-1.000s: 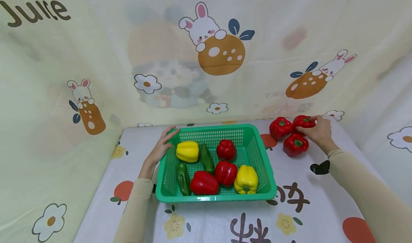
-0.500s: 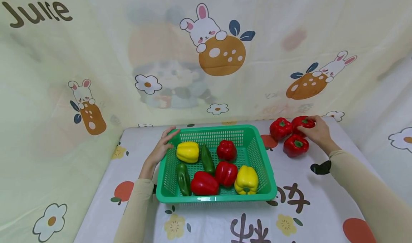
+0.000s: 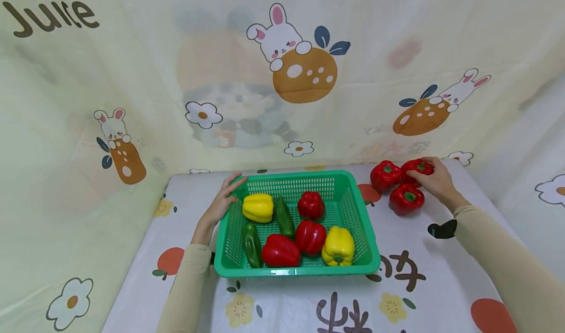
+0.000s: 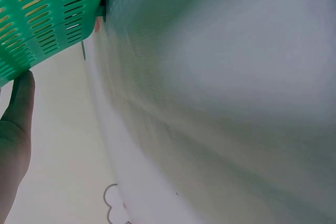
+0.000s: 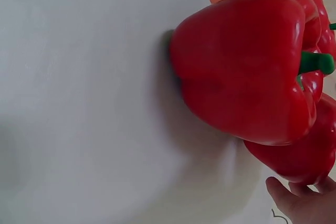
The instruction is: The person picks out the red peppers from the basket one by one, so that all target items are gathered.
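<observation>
A green plastic basket (image 3: 296, 272) stands mid-table. My left hand (image 3: 218, 205) holds its far left corner, fingers at the rim; the left wrist view shows one digit (image 4: 21, 103) against the outer wall. To the right of the basket, my right hand (image 3: 437, 178) grips a red bell pepper (image 3: 409, 167) between thumb and fingers, the pepper still down among its neighbours. Beside it sit another red bell pepper (image 3: 385, 176) and a nearer red bell pepper (image 3: 406, 200), which looms large in the right wrist view and partly hides the held one.
Inside the basket lie several red bell peppers (image 3: 281, 251), a yellow bell pepper (image 3: 258, 208), a second yellow bell pepper (image 3: 338, 246) and two long green peppers (image 3: 252, 244). A patterned cloth (image 3: 273, 308) covers the table; printed curtains (image 3: 353, 117) close off the back and sides.
Almost nothing differs. The right hand stays at the back red bell pepper with only a slight shift of its fingers; the left hand and the basket keep their places.
</observation>
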`<state>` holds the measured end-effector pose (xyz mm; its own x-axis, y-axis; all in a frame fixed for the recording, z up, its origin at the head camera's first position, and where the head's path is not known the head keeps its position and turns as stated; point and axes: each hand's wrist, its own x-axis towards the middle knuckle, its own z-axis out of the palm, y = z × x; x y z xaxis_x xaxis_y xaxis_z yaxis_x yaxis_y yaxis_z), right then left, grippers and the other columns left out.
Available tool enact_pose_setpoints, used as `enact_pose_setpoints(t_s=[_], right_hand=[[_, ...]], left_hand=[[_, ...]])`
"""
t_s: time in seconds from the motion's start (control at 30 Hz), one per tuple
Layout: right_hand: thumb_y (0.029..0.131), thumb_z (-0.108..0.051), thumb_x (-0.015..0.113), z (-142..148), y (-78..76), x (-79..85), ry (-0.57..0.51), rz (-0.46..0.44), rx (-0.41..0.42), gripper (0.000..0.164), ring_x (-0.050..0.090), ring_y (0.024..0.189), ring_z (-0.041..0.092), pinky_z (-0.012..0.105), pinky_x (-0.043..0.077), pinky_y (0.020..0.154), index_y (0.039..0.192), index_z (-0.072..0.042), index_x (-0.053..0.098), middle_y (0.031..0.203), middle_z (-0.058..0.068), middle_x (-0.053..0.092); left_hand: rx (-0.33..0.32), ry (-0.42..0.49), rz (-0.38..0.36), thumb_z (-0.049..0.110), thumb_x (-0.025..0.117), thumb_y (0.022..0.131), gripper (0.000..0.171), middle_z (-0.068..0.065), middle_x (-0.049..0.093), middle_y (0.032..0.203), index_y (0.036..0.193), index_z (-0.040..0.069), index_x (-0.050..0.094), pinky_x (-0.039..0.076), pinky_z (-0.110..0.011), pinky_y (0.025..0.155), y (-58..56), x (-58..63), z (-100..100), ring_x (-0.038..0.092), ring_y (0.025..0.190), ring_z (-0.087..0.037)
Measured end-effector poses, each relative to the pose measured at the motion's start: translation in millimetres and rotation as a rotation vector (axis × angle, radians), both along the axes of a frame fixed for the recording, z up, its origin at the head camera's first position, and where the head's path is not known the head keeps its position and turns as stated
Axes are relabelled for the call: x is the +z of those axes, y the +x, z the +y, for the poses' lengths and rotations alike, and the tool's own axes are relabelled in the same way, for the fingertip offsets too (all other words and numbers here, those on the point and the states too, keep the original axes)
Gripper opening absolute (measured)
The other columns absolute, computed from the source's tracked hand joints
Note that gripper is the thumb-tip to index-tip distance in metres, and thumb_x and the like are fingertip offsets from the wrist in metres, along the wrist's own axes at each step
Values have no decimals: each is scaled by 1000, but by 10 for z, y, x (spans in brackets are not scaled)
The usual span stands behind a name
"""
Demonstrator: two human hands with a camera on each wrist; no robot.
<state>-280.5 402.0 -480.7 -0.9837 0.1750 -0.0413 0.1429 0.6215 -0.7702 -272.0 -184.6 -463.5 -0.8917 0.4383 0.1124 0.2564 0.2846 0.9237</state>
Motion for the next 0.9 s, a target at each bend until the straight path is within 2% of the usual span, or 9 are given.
enact_pose_setpoints(t_s=[0.2, 0.5, 0.77, 0.9], right_hand=[[97, -48, 52, 26, -2, 12, -9, -28, -43, 90, 21, 135, 57, 66, 37, 99, 153, 6, 7, 149, 38, 19], [97, -48, 52, 79, -17, -4, -12, -33, -59, 91, 18, 137, 57, 67, 36, 99, 154, 5, 4, 152, 38, 14], [98, -35, 57, 101, -25, -63, -3, -25, -85, 86, 20, 137, 57, 65, 38, 98, 154, 6, 7, 151, 38, 17], [96, -36, 60, 88, -29, -77, -8, -22, -85, 88, 20, 137, 57, 65, 39, 98, 154, 5, 8, 151, 38, 18]], left_hand=[[3, 2, 7, -17, 39, 89, 61, -21, 9, 161, 149, -6, 36, 9, -65, 113, -9, 9, 10, 2, 148, -39], [-3, 10, 16, -17, 38, 90, 59, -24, 8, 160, 148, -8, 35, 11, -65, 112, -21, 10, 14, 2, 148, -40], [0, 10, 14, -17, 38, 90, 60, -23, 8, 160, 149, -7, 36, 11, -65, 112, -11, -8, 6, 2, 148, -40], [3, 7, 9, -17, 39, 90, 60, -23, 8, 160, 149, -6, 36, 11, -66, 112, -5, -17, 4, 2, 148, -40]])
